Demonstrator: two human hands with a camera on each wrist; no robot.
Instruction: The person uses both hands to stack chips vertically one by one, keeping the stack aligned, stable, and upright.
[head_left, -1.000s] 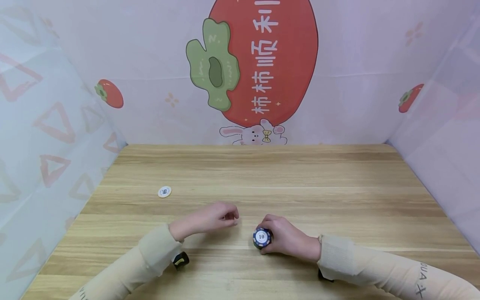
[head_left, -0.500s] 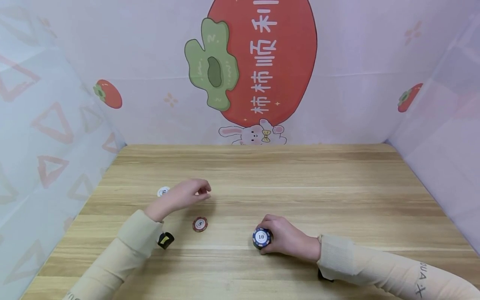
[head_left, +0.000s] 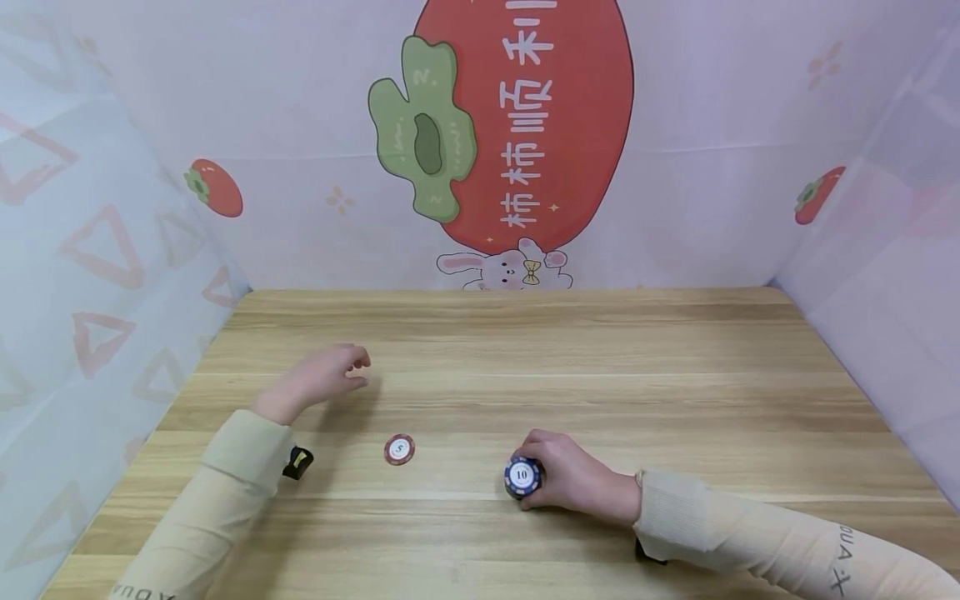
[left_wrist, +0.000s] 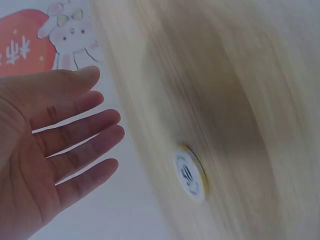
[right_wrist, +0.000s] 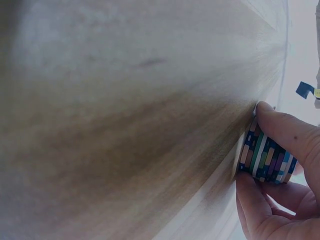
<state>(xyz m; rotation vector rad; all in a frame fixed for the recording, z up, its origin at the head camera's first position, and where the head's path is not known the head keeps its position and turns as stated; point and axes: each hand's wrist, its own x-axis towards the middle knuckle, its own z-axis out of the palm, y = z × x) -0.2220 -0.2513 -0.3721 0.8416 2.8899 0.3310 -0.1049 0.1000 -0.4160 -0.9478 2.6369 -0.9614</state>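
Note:
My right hand [head_left: 577,479] grips a stack of poker chips [head_left: 522,476] that stands on the table, thumb on one side and fingers on the other. The top chip is blue and white, marked 10. In the right wrist view the stack's side [right_wrist: 267,159] shows several colours. Over the left part of the table hovers my left hand [head_left: 321,377], holding nothing, its fingers spread and slightly bent. Near it a white poker chip [left_wrist: 190,174] marked 50 lies flat; in the head view the hand or arm hides it.
A red poker chip [head_left: 400,449] marked 5 lies on the wooden table [head_left: 600,358], between the left arm and the stack. Printed cloth walls [head_left: 697,167] border the table at the back and both sides.
My left hand has moved left and away from me, uncovering the red chip and covering the white one. The right hand stays in place on the stack.

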